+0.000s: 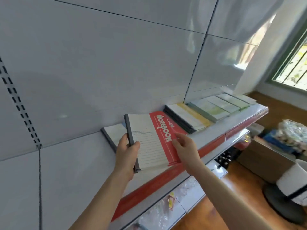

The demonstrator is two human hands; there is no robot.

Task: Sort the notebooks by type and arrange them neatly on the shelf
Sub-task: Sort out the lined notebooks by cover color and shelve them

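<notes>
Red notebooks (pixel 149 141) being squared on the shelf (pixel 157 181)

Sorted piles (pixel 187 118) lie beyond the right hand (pixel 184 145). Between the hands sit the notebooks: the left hand (pixel 127 151) grips their grey spine, while the right rests relaxed fingers on the red edge. The next move probably calls for sliding them flush onto the matching notebook (pixel 176 126) behind.

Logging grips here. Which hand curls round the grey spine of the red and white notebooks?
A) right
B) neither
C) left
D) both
C: the left hand curls round the grey spine of the red and white notebooks; the right hand only touches their red side.
</notes>
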